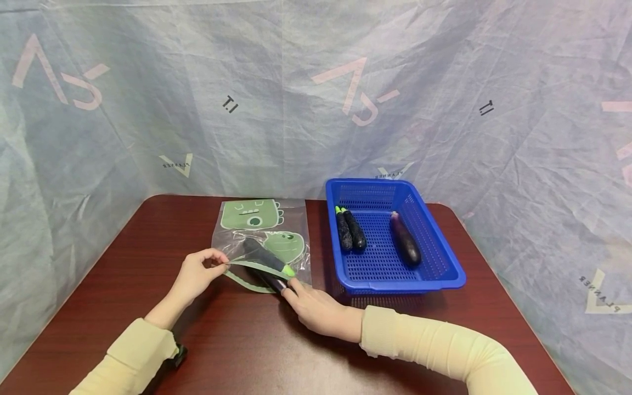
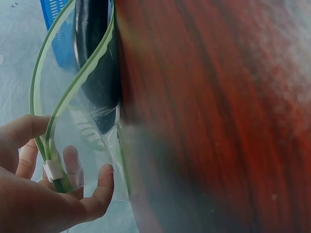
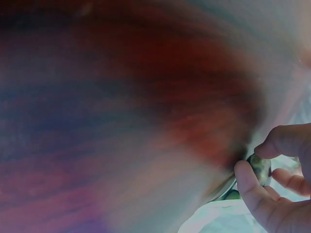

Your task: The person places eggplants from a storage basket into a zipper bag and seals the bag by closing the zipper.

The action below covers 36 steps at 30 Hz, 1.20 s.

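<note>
Creased grey-blue fabric walls (image 1: pixel 257 60) (pink and black lettering (image 1: pixel 356 82) across them), reddish-brown wood-grain table (image 1: pixel 143 252), pale glare (image 1: pixel 269 340) on top.

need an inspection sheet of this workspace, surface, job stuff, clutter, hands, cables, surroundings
surface: reddish-brown table, wood-grained
job's things: clear bag with green prints, mouth open, holding a green-tipped dark vegetable; dark eggplant partly in its mouth; blue basket holding two more green-tipped vegetables and a purple eggplant
clutter: nothing seen
hands: left hand pinches the bag's rim; right hand holds the dark eggplant's end
cables: nothing seen
surroundings: pale sheeting with printed letters, behind and at both sides
</note>
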### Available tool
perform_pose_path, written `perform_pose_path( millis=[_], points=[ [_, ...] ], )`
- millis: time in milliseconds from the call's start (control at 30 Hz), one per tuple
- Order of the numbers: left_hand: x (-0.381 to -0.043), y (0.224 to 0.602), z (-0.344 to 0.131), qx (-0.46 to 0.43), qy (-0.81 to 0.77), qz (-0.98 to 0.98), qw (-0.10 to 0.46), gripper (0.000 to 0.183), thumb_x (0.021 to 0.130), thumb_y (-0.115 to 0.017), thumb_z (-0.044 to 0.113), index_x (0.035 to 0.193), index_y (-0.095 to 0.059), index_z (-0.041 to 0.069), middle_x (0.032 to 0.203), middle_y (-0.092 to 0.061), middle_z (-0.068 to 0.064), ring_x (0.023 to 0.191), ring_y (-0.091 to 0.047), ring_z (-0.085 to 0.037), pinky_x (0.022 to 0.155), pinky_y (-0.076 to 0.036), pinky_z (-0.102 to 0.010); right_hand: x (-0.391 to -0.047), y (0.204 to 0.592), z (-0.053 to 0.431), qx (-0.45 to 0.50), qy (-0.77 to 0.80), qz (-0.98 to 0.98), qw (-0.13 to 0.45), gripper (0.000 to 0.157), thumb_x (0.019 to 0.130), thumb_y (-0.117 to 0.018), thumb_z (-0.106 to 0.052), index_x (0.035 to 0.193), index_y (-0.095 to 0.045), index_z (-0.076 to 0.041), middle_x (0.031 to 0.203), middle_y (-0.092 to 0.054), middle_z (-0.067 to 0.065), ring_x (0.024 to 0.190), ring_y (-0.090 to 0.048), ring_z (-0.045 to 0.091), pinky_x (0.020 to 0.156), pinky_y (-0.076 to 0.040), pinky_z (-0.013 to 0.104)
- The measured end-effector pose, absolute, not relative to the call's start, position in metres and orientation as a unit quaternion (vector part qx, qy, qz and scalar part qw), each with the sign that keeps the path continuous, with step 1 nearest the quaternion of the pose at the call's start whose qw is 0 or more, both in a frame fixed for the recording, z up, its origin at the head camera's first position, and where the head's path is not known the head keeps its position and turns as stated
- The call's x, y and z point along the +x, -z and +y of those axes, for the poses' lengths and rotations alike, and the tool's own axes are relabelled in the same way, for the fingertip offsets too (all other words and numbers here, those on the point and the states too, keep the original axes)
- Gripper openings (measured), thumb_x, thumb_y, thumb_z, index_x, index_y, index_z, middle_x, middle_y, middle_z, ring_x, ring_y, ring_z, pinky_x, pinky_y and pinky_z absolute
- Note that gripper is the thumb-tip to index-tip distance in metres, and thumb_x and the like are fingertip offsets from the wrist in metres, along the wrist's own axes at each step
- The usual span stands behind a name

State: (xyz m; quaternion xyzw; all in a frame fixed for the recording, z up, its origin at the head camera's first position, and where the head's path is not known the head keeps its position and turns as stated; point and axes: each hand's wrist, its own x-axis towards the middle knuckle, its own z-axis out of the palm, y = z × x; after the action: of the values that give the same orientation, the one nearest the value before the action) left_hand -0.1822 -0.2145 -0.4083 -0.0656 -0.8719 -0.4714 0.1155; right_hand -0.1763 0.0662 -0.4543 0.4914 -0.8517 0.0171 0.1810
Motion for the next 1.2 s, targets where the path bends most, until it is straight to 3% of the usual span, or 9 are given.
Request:
perform_pose_path(
  millis=[133, 367, 800, 1200],
  points=[
    [-0.181, 0.406, -0.214, -0.069, 0.473, -0.871, 0.116, 0.009, 0.077, -0.072, -0.004, 0.083, -0.065, -0.003, 0.078, -0.065, -0.018, 0.068, -0.057, -0.02, 0.059, -0.044, -0.018, -0.177, 0.451, 0.066, 0.495, -0.024, -0.85, 0.177, 0.035, 0.074, -0.064, -0.003, 0.107, -0.052, -0.006, 0.1, -0.046, 0.003, 0.081, -0.055, 0.013, 0.064, -0.051, 0.024],
    [-0.199, 0.437, -0.228, -0.07, 0.474, -0.871, 0.109, 0.009, 0.079, -0.074, 0.005, 0.085, -0.068, 0.004, 0.076, -0.066, -0.007, 0.067, -0.056, -0.012, 0.06, -0.045, -0.02, -0.175, 0.445, 0.063, 0.492, -0.028, -0.854, 0.166, 0.037, 0.074, -0.065, -0.004, 0.11, -0.053, -0.006, 0.102, -0.046, 0.003, 0.083, -0.055, 0.013, 0.061, -0.051, 0.022],
    [-0.202, 0.437, -0.227, -0.075, 0.463, -0.876, 0.116, 0.008, 0.078, -0.073, 0.002, 0.084, -0.068, 0.005, 0.076, -0.065, -0.007, 0.068, -0.056, -0.011, 0.061, -0.045, -0.02, -0.177, 0.439, 0.049, 0.501, -0.019, -0.844, 0.194, 0.035, 0.072, -0.068, -0.005, 0.106, -0.057, -0.004, 0.1, -0.049, 0.004, 0.082, -0.056, 0.014, 0.071, -0.05, 0.025],
    [-0.203, 0.437, -0.225, -0.075, 0.472, -0.87, 0.119, 0.009, 0.078, -0.073, 0.003, 0.08, -0.067, 0.008, 0.075, -0.065, -0.005, 0.068, -0.056, -0.013, 0.061, -0.046, -0.021, -0.181, 0.437, 0.037, 0.495, 0.004, -0.843, 0.209, 0.025, 0.077, -0.062, -0.004, 0.102, -0.058, -0.005, 0.096, -0.048, 0.004, 0.074, -0.054, 0.014, 0.067, -0.05, 0.026]
  ],
)
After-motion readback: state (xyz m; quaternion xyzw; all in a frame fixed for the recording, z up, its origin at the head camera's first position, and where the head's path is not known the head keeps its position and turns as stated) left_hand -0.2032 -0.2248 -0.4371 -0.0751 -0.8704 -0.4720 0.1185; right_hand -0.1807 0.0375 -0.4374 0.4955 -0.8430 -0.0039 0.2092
